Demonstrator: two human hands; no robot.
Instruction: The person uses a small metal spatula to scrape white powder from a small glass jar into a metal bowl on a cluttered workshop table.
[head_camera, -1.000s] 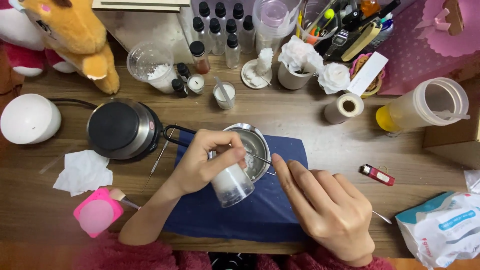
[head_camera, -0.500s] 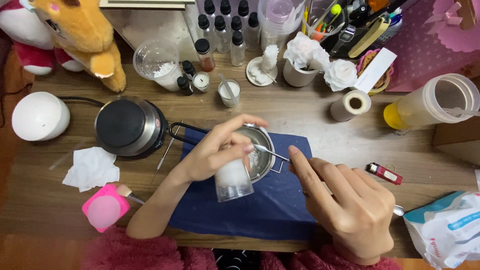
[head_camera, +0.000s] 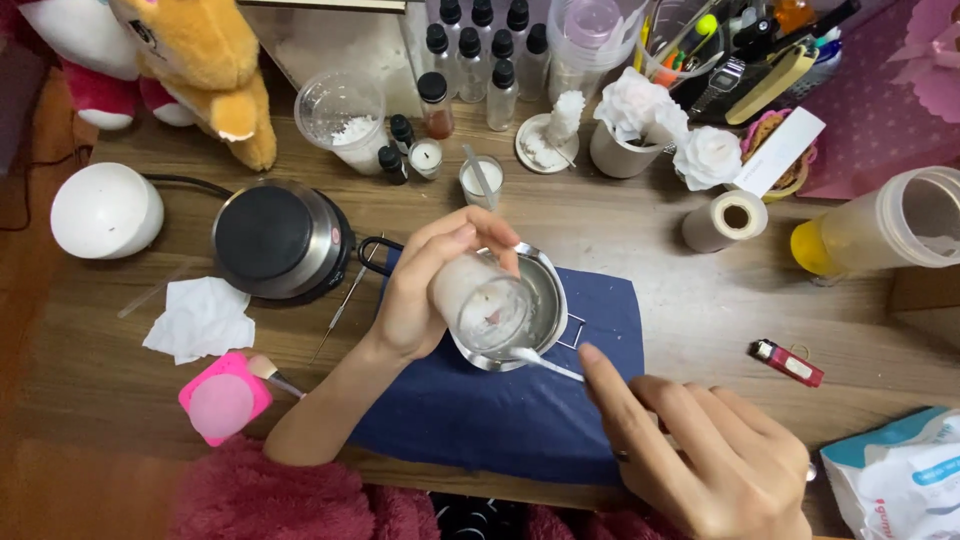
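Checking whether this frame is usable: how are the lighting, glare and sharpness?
Head view: even warm light, soft shadows; the frosted glass jar in the left hand is reasonably sharp; mild glare on the steel pouring pot; the right hand looks soft and close; edges bend slightly.

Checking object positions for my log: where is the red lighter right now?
In the head view, the red lighter lies on the wooden table, right of the blue cloth, above the right hand, near the white-and-teal packet.
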